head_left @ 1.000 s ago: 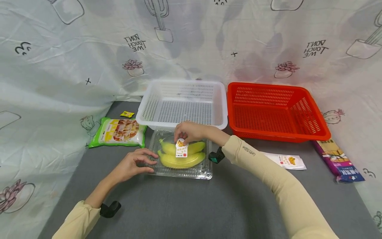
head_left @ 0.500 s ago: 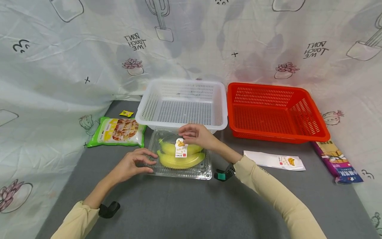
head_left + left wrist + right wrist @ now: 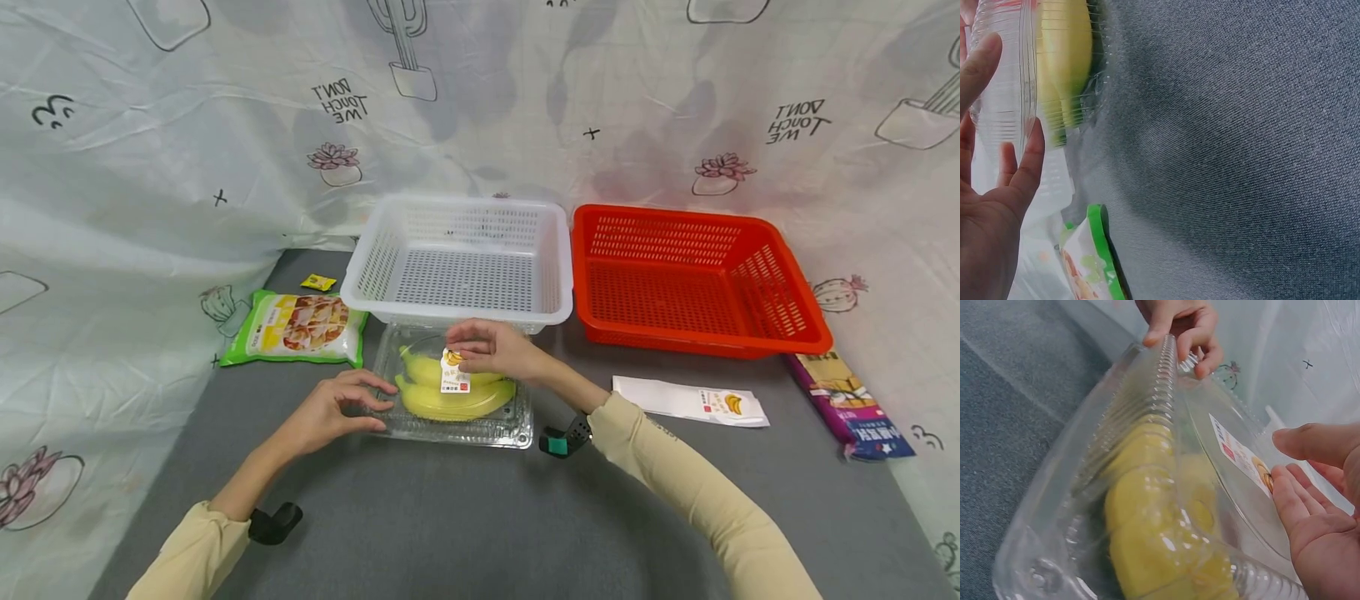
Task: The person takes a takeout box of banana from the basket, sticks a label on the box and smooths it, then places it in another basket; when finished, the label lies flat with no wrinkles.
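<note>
A clear plastic clamshell box [image 3: 521, 435], lid down, lies on the grey table with yellow bananas [image 3: 453, 406] inside. Stuck on its lid is a white label [image 3: 454, 381] printed with bananas. My right hand [image 3: 504, 353] is over the lid; in the right wrist view its straight fingertips lie at the label's banana end, thumb apart. My left hand [image 3: 330, 414] rests at the box's left side, thumb and fingers spread along the edge. In the left wrist view these fingers [image 3: 1034, 147] touch the clear wall.
Behind the box stand a white basket [image 3: 352, 292] and a red basket [image 3: 813, 337]. To the left lie a green-edged food bag [image 3: 300, 329] and a small yellow packet [image 3: 318, 283]. A white strip with a banana label [image 3: 663, 398] and a purple packet [image 3: 855, 408] lie right.
My right hand has let go of the label's top, lifted slightly away, then come back down with its fingers laid over the label. The left hand has stayed in place.
</note>
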Demonstrator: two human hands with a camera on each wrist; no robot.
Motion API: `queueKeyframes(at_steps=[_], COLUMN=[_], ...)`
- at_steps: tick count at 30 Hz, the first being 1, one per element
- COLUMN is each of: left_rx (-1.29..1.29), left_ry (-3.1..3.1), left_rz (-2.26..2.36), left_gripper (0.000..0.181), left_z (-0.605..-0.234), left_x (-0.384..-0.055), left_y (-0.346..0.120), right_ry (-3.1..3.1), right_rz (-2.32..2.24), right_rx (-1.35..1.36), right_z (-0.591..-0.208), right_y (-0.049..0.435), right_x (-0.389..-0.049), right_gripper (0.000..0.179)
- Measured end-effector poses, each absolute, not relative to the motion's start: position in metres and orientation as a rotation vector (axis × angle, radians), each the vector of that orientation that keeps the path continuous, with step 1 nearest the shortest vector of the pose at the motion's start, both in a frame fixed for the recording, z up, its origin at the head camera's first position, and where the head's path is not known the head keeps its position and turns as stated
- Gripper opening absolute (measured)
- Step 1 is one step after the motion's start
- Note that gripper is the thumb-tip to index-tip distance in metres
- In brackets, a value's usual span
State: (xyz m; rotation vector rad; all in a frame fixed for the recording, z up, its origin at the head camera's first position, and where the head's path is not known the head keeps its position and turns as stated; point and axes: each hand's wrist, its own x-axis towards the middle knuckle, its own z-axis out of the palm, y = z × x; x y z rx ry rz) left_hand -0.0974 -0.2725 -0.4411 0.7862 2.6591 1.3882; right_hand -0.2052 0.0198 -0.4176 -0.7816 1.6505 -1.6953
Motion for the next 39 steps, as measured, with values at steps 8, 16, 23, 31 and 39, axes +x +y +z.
queueKeyframes(at_steps=[8, 16, 23, 31, 39], left_rx=[0.798, 0.777, 0.715, 0.765, 0.638], left_ry=[2.636, 2.643, 2.714, 2.787, 2.907], left_rz=[1.413, 1.432, 1.397, 1.436, 1.361], left_gripper=[0.019, 0.019, 0.023, 0.036, 0.052], left_z=[-0.440, -0.434, -0.444, -0.456, -0.458], left_x=[-0.100, -0.095, -0.090, -0.089, -0.089], left_y=[-0.273, -0.266, -0.267, -0.264, -0.265], right_ry=[1.651, 1.525, 1.474, 1.742, 2.003], right_rz=[-1.608, -1.537, -1.796, -2.043, -2.050], right_rx=[-0.794, -0.884, -0.882, -0.875, -0.892], right_z=[-0.415, -0.419, -0.418, -0.422, -0.430], right_y=[0.022, 0.033, 0.055, 0.096, 0.158], right_x=[-0.194, -0.176, -0.160, -0.158, -0.168], right_gripper=[0.044, 0.040, 0.036, 0.031, 0.033])
